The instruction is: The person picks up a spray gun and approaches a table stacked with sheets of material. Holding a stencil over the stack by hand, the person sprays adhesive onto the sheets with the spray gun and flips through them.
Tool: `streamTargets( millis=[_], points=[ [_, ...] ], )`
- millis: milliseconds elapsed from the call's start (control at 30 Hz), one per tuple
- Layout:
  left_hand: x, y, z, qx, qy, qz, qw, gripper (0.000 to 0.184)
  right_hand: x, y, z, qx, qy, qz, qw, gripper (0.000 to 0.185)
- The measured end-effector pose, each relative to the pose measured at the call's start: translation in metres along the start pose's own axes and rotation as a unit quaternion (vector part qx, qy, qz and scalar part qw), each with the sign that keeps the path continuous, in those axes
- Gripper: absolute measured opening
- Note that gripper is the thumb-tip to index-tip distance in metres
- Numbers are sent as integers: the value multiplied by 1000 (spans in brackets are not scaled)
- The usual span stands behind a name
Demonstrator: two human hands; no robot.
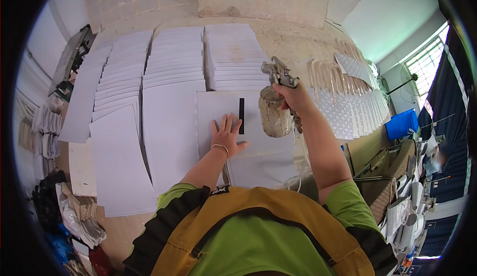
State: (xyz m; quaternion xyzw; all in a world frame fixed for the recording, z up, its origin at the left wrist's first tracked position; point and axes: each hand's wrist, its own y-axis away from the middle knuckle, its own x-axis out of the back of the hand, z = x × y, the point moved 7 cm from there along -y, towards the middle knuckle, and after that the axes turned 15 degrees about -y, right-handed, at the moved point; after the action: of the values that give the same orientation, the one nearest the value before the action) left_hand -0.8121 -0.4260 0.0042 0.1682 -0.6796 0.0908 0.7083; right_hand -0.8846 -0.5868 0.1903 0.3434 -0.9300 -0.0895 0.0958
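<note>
My left hand (227,138) lies flat with fingers spread on a white sheet (263,151) in front of me. A narrow black strip (241,116) sits on that sheet, just right of my fingertips. Raised over the sheet's right part, my right hand (294,98) is wrapped round the handle of a spray gun (279,72). The gun and the cup (276,114) below it are crusted with dried residue. Whether the trigger is pressed I cannot tell.
Overlapping rows of white sheets (174,67) cover the table (293,37) ahead and to the left. At right lie patterned pieces (343,114) with pale looped handles (325,74). Beyond them are a blue bin (401,124) and a fan (405,83). Stacked material (82,216) stands lower left.
</note>
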Motion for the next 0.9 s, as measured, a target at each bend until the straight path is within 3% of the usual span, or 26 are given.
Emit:
streamTargets(
  millis=[267, 367, 533, 767, 900],
  points=[
    [0, 0, 0, 2, -8, -9, 1000, 82, 25, 28, 17, 14, 3, 53, 999, 21],
    [-3, -1, 1, 2, -10, -3, 1000, 82, 12, 40, 23, 10, -41, -3, 999, 20],
    [-3, -1, 1, 3, -24, -2, 1000, 82, 21, 50, 36, 8, -74, 19, 997, 20],
    [-1, 0, 1, 7, -16, -8, 1000, 83, 75, 74, 63, 14, -98, 151, 984, 18],
    [-2, -1, 0, 5, -20, -7, 1000, 83, 69, 93, 69, 13, -71, 136, 988, 17]
  ],
)
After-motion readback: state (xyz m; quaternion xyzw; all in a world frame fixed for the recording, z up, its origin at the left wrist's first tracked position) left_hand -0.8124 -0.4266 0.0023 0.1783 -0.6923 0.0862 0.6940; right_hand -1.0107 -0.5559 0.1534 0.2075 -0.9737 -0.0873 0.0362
